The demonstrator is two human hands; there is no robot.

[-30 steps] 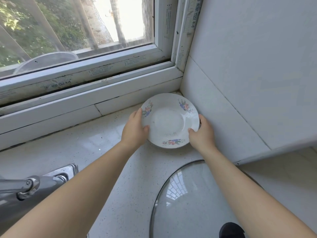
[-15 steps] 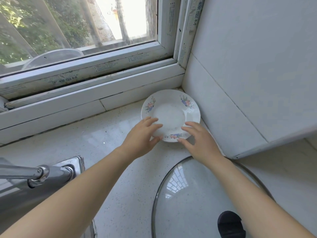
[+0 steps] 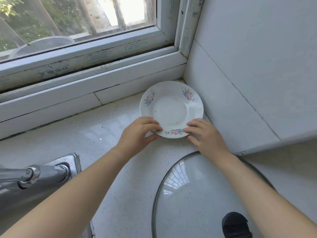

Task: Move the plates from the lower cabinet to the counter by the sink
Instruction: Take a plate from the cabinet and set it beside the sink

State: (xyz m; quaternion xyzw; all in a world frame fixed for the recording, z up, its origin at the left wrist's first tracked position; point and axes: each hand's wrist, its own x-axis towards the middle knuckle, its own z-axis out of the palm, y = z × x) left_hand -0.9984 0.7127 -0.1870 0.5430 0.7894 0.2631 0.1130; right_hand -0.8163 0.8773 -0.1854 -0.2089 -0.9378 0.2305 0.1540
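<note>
A white plate (image 3: 171, 107) with flower prints on its rim lies flat on the speckled white counter (image 3: 103, 143), in the corner between the window sill and the tiled wall. My left hand (image 3: 137, 134) pinches the plate's near-left rim, fingers on top and thumb at the edge. My right hand (image 3: 204, 134) holds the near-right rim, with its fingers laid over the edge. No cabinet or other plates are in view.
A glass pot lid (image 3: 205, 194) with a black knob (image 3: 236, 224) lies on the counter close below the plate. A chrome tap (image 3: 34, 174) and its base stand at the left. The white tiled wall (image 3: 248, 83) closes the right side and the window frame (image 3: 85, 66) the back.
The plate went from held at its sides to lying flat in the corner. Both hands slid from its sides to its near rim, and their fingers have curled onto the edge.
</note>
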